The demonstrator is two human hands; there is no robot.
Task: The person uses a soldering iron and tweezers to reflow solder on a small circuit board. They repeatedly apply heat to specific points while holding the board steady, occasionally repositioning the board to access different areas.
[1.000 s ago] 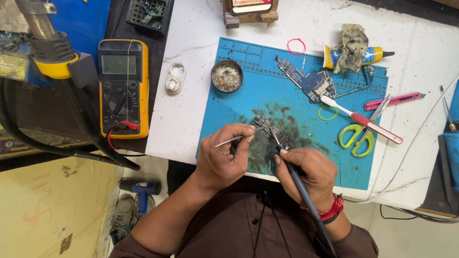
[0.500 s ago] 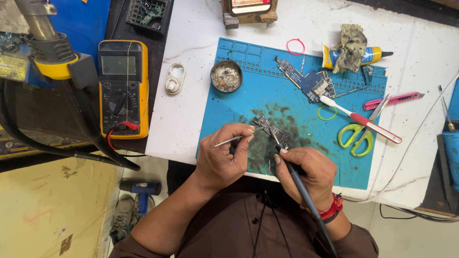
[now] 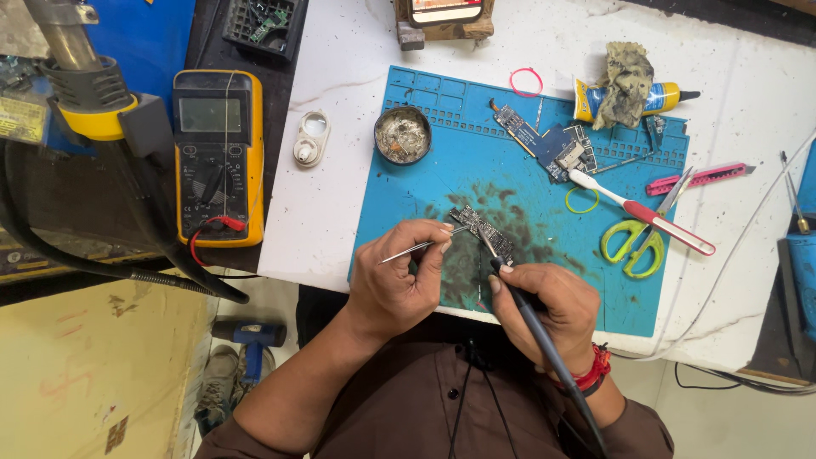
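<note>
A small dark circuit board (image 3: pixel 484 231) lies on the stained blue work mat (image 3: pixel 476 161). My left hand (image 3: pixel 399 276) pinches thin metal tweezers (image 3: pixel 422 246) whose tips reach the board's left end. My right hand (image 3: pixel 544 306) grips a soldering iron (image 3: pixel 510 285) like a pen, its tip resting on the board. The iron's dark cord runs back past my wrist, which wears a red band.
On the mat: a round tin of solder residue (image 3: pixel 403 134), another circuit board (image 3: pixel 544 144), a toothbrush (image 3: pixel 642 212), green scissors (image 3: pixel 633 242), rubber bands. A glue tube with a rag (image 3: pixel 629 89) and a pink knife (image 3: pixel 701 178) lie right. A yellow multimeter (image 3: pixel 218 157) sits left.
</note>
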